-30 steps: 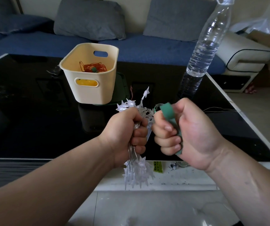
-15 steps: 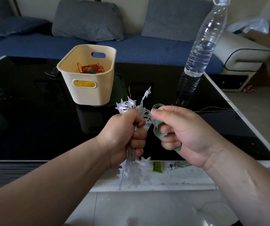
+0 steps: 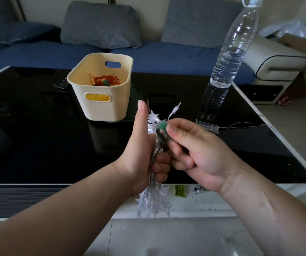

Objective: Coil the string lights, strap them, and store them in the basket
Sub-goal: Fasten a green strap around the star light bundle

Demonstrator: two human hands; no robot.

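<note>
My left hand (image 3: 141,152) grips a coiled bundle of clear star-shaped string lights (image 3: 154,198) upright above the table's near edge, thumb pointing straight up. Stars stick out above and below the fist. My right hand (image 3: 194,154) pinches a green strap (image 3: 162,128) against the top of the bundle, and the strap runs down along the wires. The cream basket (image 3: 102,106) stands on the black table behind the hands. An orange wire coil with a green strap (image 3: 105,81) lies inside it.
A tall water bottle (image 3: 229,60) stands at the right on the black glass table (image 3: 37,135). A clear battery box (image 3: 207,126) with a thin wire lies beside it. Beyond the table is a blue sofa (image 3: 157,56) with grey cushions.
My left thumb has lifted off the bundle and now points up. My right hand has shifted the green strap from round its fingers to a pinch against the top of the bundle.
</note>
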